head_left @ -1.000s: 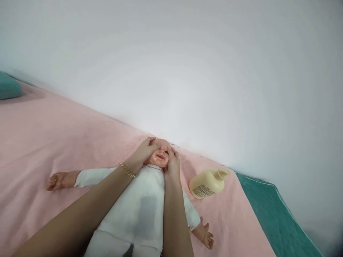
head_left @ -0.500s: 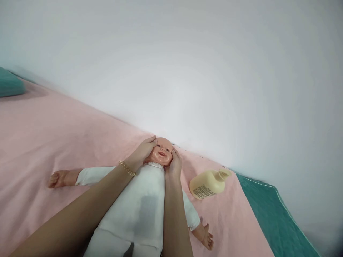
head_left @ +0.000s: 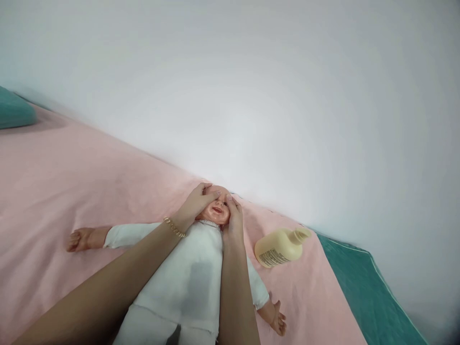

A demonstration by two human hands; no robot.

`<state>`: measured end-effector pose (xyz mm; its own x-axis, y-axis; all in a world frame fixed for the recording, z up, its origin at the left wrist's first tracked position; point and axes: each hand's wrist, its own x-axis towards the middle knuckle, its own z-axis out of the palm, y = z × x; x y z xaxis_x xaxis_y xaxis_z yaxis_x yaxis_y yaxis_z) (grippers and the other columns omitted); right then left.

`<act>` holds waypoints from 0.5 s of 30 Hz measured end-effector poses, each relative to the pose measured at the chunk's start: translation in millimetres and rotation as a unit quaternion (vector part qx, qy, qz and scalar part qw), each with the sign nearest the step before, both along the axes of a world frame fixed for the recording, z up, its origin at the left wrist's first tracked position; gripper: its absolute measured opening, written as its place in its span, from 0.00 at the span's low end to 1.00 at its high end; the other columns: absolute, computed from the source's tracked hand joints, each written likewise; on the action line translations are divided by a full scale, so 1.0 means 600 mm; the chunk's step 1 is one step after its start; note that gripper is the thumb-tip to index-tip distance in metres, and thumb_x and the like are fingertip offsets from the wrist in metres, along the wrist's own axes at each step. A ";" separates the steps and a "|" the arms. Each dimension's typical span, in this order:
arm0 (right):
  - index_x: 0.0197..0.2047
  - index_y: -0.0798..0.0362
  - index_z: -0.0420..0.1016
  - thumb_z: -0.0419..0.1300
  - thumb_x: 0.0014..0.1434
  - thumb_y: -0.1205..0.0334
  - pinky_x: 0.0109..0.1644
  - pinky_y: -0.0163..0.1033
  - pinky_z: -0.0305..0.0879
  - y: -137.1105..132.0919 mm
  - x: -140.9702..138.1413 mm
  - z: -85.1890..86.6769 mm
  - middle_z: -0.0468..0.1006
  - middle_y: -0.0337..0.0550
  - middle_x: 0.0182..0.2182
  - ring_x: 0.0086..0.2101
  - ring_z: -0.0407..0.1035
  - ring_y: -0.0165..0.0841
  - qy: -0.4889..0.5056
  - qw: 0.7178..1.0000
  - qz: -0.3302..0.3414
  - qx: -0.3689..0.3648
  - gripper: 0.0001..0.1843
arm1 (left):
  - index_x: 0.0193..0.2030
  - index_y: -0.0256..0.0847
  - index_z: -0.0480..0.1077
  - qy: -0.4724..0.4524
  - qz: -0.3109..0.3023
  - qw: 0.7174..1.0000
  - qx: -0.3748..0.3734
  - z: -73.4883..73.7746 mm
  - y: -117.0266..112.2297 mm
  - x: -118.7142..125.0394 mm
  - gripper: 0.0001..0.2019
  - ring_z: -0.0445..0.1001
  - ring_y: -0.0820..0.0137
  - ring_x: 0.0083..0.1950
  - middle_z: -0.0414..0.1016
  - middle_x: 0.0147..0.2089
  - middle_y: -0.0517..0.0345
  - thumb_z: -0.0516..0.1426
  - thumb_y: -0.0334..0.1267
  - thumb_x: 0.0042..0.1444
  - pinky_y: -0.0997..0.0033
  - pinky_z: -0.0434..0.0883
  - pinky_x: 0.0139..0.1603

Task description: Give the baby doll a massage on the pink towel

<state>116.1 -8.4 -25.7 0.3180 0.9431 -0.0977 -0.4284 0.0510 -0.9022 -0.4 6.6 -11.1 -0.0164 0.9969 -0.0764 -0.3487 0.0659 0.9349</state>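
A baby doll (head_left: 176, 282) with a white cloth body lies on its back, its arms spread to both sides. Its hard plastic head (head_left: 217, 213) is cupped between my two hands. My left hand (head_left: 196, 203), with a gold bracelet at the wrist, wraps round one side of the head, its thumb lying across the brow by one eye. On the other side my right hand (head_left: 235, 218) holds the cheek and temple, with the thumb near the other eye. My forearms run along and over the doll's body.
A yellow pump bottle (head_left: 278, 247) stands on the pink sheet (head_left: 100, 172) to the right of the doll. Green cloth (head_left: 370, 282) shows at the right edge, and a green cushion-like thing (head_left: 14, 110) at far left. A white wall (head_left: 244, 96) rises just behind the doll's head.
Both thumbs have moved inward from the sides of the doll's head onto its brow, now partly covering the eyes. The doll's body and the bottle stay in place.
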 end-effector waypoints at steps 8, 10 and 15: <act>0.46 0.51 0.69 0.71 0.47 0.55 0.42 0.43 0.77 0.004 0.004 -0.005 0.80 0.40 0.39 0.40 0.77 0.38 0.020 0.999 -0.024 -0.040 0.25 | 0.54 0.39 0.68 0.012 -0.016 1.000 -0.002 -0.002 0.003 0.005 0.23 0.73 0.56 0.57 0.73 0.56 0.43 0.63 0.42 0.51 0.61 0.70 0.55; 0.45 0.51 0.70 0.70 0.48 0.54 0.42 0.43 0.77 0.008 0.006 -0.008 0.81 0.40 0.38 0.40 0.77 0.38 0.018 0.999 -0.023 -0.037 0.23 | 0.51 0.39 0.71 -0.007 -0.013 1.000 0.005 -0.003 0.005 0.006 0.21 0.72 0.56 0.57 0.74 0.55 0.44 0.63 0.43 0.51 0.60 0.69 0.57; 0.43 0.50 0.72 0.66 0.50 0.56 0.43 0.44 0.77 0.021 0.005 -0.018 0.82 0.40 0.36 0.39 0.78 0.38 0.023 0.997 -0.062 -0.034 0.17 | 0.47 0.39 0.74 -0.066 -0.010 0.998 0.004 -0.001 0.007 0.001 0.18 0.73 0.55 0.58 0.76 0.54 0.45 0.63 0.45 0.52 0.58 0.69 0.59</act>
<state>119.0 4.0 -36.5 0.4256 0.8875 -0.1765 -0.4629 0.0460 -0.8852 0.4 10.6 -11.7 0.0140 0.9975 -0.0688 -0.4674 0.0673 0.8815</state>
